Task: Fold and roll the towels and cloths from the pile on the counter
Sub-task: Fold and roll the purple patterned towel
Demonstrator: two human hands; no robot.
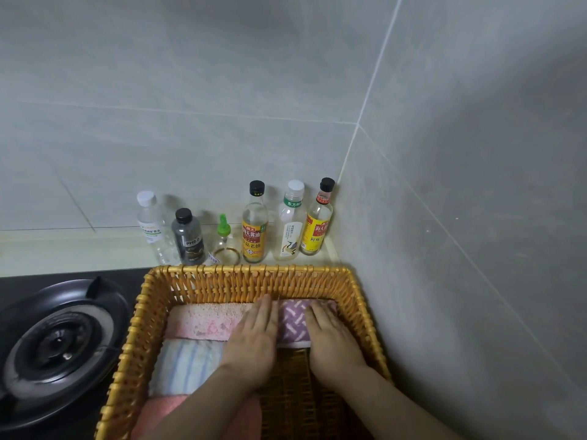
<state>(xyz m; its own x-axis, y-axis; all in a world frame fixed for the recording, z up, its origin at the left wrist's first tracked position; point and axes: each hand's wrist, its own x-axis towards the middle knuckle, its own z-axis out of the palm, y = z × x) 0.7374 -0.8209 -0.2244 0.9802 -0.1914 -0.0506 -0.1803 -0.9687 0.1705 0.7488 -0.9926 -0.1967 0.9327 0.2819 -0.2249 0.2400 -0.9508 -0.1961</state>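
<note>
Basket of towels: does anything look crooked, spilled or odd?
Nothing stands out. Rolled towels lie in a neat row inside the wicker basket, the left hand and right hand lie flat around the purple cloth, and the bottles behind stand upright.

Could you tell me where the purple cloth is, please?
Head view: the purple cloth lies in the far right corner of the basket, between the left hand and right hand, beside the pink towel.

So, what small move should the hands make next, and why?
Probably lift both hands out: the left hand and right hand lie flat on the purple cloth, which already sits against the far wall of the basket beside the pink towel.
</note>
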